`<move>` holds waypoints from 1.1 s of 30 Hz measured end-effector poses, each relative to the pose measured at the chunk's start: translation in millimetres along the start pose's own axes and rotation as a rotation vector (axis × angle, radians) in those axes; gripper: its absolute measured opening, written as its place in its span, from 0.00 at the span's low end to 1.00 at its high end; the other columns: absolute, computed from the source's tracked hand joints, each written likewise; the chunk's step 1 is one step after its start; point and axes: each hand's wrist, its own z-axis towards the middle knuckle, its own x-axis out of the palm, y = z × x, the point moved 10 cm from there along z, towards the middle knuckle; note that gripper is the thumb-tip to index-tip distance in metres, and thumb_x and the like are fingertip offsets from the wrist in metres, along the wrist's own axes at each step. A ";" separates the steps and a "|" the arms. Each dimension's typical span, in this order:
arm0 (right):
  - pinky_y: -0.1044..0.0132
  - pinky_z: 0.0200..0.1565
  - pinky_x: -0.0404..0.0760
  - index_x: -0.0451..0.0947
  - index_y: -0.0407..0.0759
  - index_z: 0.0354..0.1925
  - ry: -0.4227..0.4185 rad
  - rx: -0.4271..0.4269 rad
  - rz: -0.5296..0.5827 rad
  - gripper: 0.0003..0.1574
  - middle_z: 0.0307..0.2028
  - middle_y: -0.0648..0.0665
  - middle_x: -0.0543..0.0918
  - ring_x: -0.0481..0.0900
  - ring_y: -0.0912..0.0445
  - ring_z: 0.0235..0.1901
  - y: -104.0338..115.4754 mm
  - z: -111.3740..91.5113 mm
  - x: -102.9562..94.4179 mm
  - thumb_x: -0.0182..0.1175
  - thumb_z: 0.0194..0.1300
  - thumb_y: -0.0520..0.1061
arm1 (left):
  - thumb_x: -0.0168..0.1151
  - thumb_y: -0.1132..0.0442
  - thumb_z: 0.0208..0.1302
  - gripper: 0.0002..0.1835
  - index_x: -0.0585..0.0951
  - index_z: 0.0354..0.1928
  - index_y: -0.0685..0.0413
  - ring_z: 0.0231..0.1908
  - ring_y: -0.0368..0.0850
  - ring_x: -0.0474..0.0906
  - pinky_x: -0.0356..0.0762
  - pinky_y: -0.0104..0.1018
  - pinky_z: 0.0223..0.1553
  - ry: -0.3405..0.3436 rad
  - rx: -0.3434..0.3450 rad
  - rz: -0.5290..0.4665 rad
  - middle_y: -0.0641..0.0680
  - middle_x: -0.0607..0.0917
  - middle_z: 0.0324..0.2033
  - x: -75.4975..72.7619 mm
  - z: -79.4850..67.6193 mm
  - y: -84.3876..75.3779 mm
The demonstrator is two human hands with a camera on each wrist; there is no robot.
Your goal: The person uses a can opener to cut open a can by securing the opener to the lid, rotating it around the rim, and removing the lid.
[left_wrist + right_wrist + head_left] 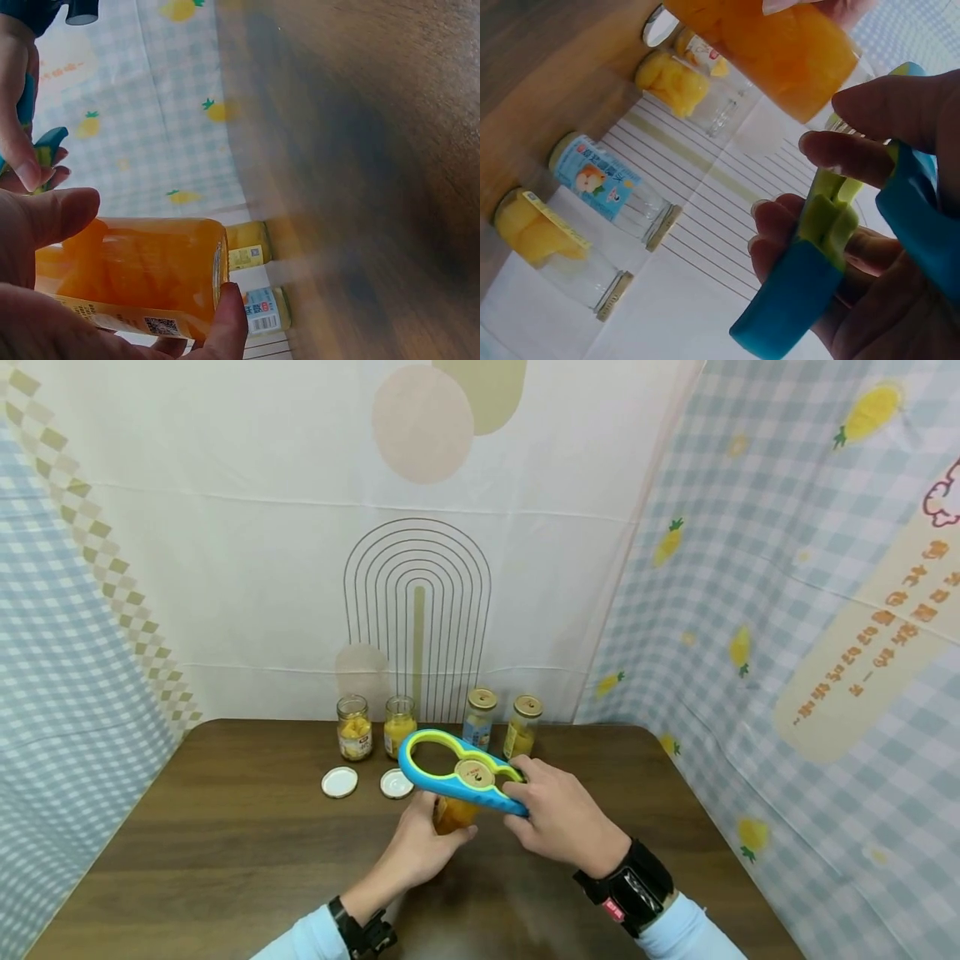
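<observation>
My left hand [423,847] grips a glass jar of orange fruit [455,816] around its side, raised over the table in the left wrist view. The jar [157,262] has a pale label with a square printed code. My right hand [570,818] holds a blue and green jar opener [468,792] by its handle end. The gold lid [475,773] of the jar shows within the opener's smaller middle opening. In the right wrist view the opener's handles [784,304] stand spread, with thumb and forefinger close to the lid's edge.
Two lidless jars of yellow fruit [355,732] stand at the back of the brown table [225,843]. Two white-faced lids [339,782] lie before them. To their right are a blue-labelled jar [477,727] and another yellow-fruit jar [522,727], both gold-lidded. Cloth [262,568] hangs behind.
</observation>
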 end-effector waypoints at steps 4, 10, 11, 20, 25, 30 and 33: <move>0.70 0.34 0.72 0.74 0.56 0.28 0.011 0.007 -0.007 0.16 0.50 0.46 0.85 0.73 0.60 0.36 0.5 -0.5 0.7 0.73 0.65 0.48 | 0.79 0.53 0.63 0.41 0.70 0.75 0.52 0.70 0.62 0.77 0.76 0.67 0.69 0.004 0.004 -0.011 0.61 0.78 0.70 0.8 0.1 0.4; 0.71 0.34 0.74 0.75 0.55 0.28 -0.005 -0.004 -0.017 0.17 0.48 0.48 0.85 0.74 0.61 0.36 1.6 -1.3 2.3 0.76 0.64 0.46 | 0.78 0.51 0.64 0.43 0.68 0.77 0.52 0.71 0.63 0.76 0.75 0.68 0.69 0.014 0.017 -0.023 0.63 0.77 0.72 1.0 0.7 1.9; 0.71 0.34 0.74 0.75 0.55 0.28 -0.013 -0.010 -0.017 0.17 0.47 0.48 0.85 0.74 0.61 0.35 2.2 -1.8 2.3 0.77 0.63 0.46 | 0.77 0.50 0.65 0.43 0.68 0.77 0.52 0.71 0.63 0.76 0.75 0.68 0.70 0.018 0.016 -0.026 0.63 0.77 0.72 1.4 0.6 2.4; 0.72 0.33 0.74 0.74 0.53 0.28 -0.043 -0.042 -0.031 0.19 0.44 0.49 0.83 0.71 0.63 0.33 4.3 -4.3 4.5 0.77 0.63 0.45 | 0.74 0.45 0.67 0.42 0.68 0.76 0.53 0.68 0.60 0.79 0.76 0.67 0.68 0.070 0.010 -0.037 0.62 0.81 0.68 7.6 -1.2 5.2; 0.74 0.32 0.72 0.74 0.53 0.29 -0.054 -0.059 -0.025 0.18 0.42 0.50 0.83 0.69 0.63 0.32 4.0 -5.8 2.4 0.77 0.64 0.44 | 0.74 0.45 0.67 0.41 0.69 0.75 0.52 0.67 0.58 0.80 0.77 0.65 0.67 0.095 0.001 -0.050 0.60 0.82 0.67 9.6 -0.8 7.7; 0.74 0.32 0.73 0.73 0.53 0.29 -0.076 -0.077 -0.019 0.19 0.44 0.50 0.84 0.71 0.63 0.32 3.3 -7.7 0.1 0.76 0.65 0.44 | 0.73 0.44 0.67 0.39 0.71 0.74 0.52 0.65 0.56 0.80 0.77 0.64 0.67 0.141 0.001 -0.064 0.58 0.82 0.65 11.9 0.8 9.3; 0.73 0.33 0.75 0.73 0.53 0.29 -0.088 -0.094 -0.012 0.19 0.46 0.49 0.85 0.74 0.62 0.34 3.3 -9.1 -0.5 0.76 0.65 0.44 | 0.72 0.48 0.68 0.35 0.72 0.73 0.50 0.65 0.55 0.80 0.77 0.63 0.67 0.178 0.022 -0.095 0.57 0.83 0.65 14.3 1.1 8.3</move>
